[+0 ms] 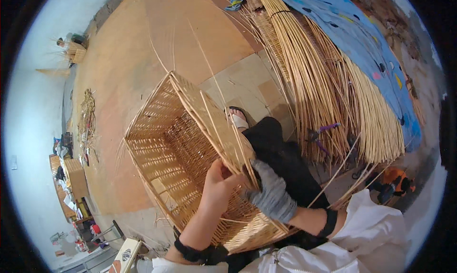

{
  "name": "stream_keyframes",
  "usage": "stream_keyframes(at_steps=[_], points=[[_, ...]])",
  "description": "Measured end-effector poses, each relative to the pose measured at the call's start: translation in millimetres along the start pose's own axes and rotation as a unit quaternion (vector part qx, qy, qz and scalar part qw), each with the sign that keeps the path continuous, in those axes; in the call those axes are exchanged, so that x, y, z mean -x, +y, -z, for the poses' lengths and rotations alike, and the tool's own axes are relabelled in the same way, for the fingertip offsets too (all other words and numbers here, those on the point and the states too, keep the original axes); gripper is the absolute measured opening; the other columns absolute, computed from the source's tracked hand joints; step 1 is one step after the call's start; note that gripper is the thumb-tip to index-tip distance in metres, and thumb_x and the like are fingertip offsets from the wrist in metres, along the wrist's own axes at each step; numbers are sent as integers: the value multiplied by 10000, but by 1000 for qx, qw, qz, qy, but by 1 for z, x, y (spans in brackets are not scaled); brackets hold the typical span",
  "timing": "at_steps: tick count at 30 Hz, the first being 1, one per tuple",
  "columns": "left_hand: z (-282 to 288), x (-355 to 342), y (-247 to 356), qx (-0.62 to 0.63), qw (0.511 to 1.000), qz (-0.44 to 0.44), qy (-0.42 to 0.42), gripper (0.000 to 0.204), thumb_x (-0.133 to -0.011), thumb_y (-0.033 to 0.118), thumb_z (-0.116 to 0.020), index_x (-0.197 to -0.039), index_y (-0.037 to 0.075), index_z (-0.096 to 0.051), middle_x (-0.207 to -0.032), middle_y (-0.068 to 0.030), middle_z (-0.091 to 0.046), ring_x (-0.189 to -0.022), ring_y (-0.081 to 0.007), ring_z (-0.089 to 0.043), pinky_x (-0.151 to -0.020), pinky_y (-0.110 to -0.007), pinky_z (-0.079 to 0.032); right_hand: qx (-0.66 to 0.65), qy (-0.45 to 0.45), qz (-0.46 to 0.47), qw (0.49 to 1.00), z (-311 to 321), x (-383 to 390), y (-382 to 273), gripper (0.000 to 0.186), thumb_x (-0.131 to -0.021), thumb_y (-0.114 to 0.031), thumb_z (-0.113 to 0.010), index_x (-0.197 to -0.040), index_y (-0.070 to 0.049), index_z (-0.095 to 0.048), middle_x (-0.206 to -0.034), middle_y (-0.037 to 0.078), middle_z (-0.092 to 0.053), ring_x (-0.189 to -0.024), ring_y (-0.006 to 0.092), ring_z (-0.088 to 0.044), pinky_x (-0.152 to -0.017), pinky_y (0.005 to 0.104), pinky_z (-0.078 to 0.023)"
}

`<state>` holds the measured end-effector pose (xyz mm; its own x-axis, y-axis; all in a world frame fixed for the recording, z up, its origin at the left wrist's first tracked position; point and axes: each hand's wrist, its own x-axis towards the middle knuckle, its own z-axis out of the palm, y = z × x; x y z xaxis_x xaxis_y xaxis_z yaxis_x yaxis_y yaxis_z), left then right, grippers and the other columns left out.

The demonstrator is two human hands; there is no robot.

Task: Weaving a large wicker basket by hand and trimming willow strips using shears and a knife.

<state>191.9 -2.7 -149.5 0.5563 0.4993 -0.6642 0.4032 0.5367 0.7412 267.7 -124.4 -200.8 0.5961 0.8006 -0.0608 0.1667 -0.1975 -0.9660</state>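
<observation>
A large rectangular wicker basket [157, 163] is tilted in front of me, its open mouth facing up and left. My bare left hand [221, 181] reaches over the opening and pinches the basket's near-right rim. On the outer side of the same rim, my right hand [274, 192] wears a grey knit glove and has its fingers closed round the edge. The two hands almost meet there, so whatever strand lies between the fingers is hidden. Loose willow rods [209, 73] stick up and out from the rim.
At right lie long bundles of peeled willow rods [304, 77], partly under a blue patterned cloth [352, 30]. Purple-handled cutters [324, 132] rest on them. Trimmed scraps [87, 120] lie on the floor at left. Another person [72, 45] works far off at upper left.
</observation>
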Motion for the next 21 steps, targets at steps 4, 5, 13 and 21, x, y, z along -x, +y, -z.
stream_keyframes(at_steps=[4, 5, 13, 21], points=[[23, 8, 2, -110, 993, -41, -6, 348, -736, 0, -606, -1058, -10, -475, -968, -77, -556, -874, -161, -543, -754, -283, -451, 24, -2, -3, 1000, 49, -47, -5, 290, -741, -248, -619, -930, -30, -587, -887, 177, -602, -862, 291, -584, -768, 365, -457], [26, 8, 6, -213, 957, -179, 79, 372, -740, 12, -600, -1088, 3, -469, -983, -94, -553, -900, -192, -536, -766, -304, -444, 29, 1, -2, 1000, 52, -54, -10, 290, -741, -248, -619, -930, -30, -587, -887, 177, -602, -862, 291, -584, -768, 365, -457], [0, 26, 27, -653, 613, -444, 23, 445, -633, 19, -511, -1071, 79, -558, -1071, -39, -544, -993, -236, -487, -881, -368, -367, 323, -168, -49, 930, 16, -86, -7, 166, -667, -207, -625, -727, -52, -637, -690, 153, -609, -682, 312, -600, -623, 375, -471], [-1, 27, 6, -467, 800, -336, 170, 416, -701, -72, -513, -1104, 29, -524, -1115, -136, -513, -1069, -264, -467, -894, -390, -386, 72, -72, 15, 995, 28, -48, -34, 210, -703, -177, -613, -834, -12, -620, -760, 150, -607, -712, 309, -586, -673, 352, -476]])
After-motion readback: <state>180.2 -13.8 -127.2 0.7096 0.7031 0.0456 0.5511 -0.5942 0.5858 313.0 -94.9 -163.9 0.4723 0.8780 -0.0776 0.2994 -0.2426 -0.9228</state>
